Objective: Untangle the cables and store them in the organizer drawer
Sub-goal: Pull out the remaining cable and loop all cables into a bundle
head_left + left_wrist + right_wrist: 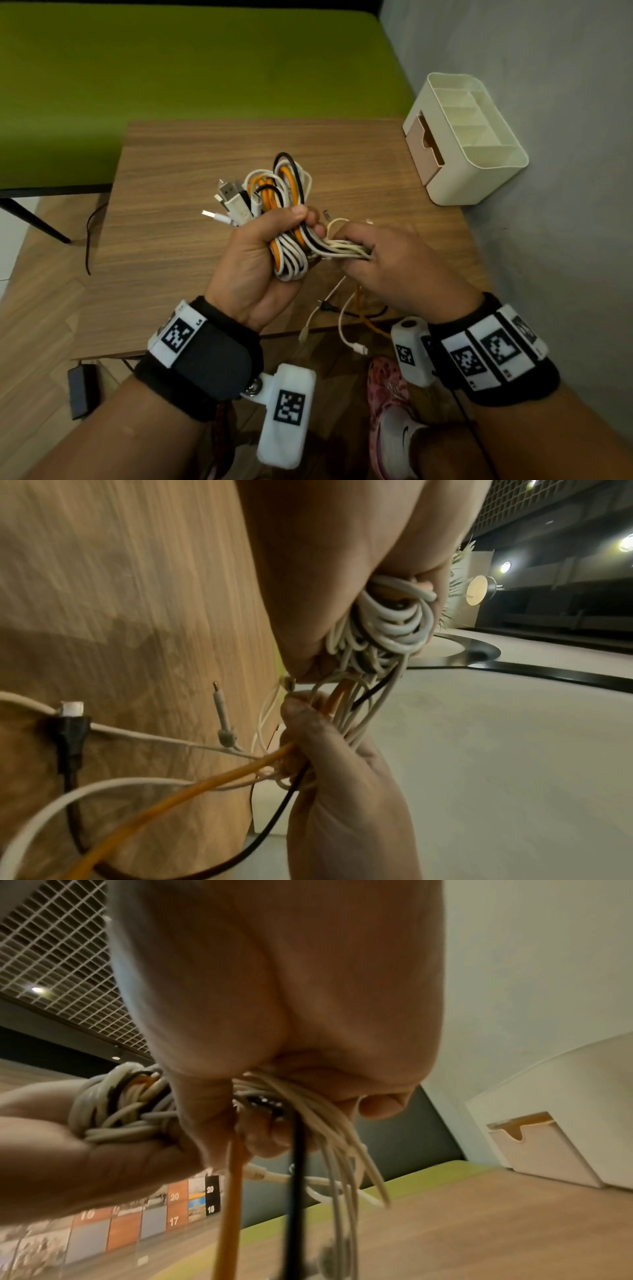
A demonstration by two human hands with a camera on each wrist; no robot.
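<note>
A tangled bundle of white, orange and black cables (281, 192) is held above the wooden table (178, 212). My left hand (263, 250) grips the coiled part of the bundle (387, 623) in its fist, USB plugs sticking out to the left. My right hand (387, 260) grips the strands (329, 1123) that run out of the bundle to the right. Loose cable ends (349, 318) hang below it over the table's front edge. The cream organizer (469, 137) stands at the table's back right, its pale pink drawer (424, 144) slightly pulled out.
A green surface (205, 61) lies behind the table and a grey wall (548, 102) runs along the right. A thin dark cord (90, 240) hangs off the table's left side. A black box (82, 390) and pink shoes (390, 411) are on the floor below.
</note>
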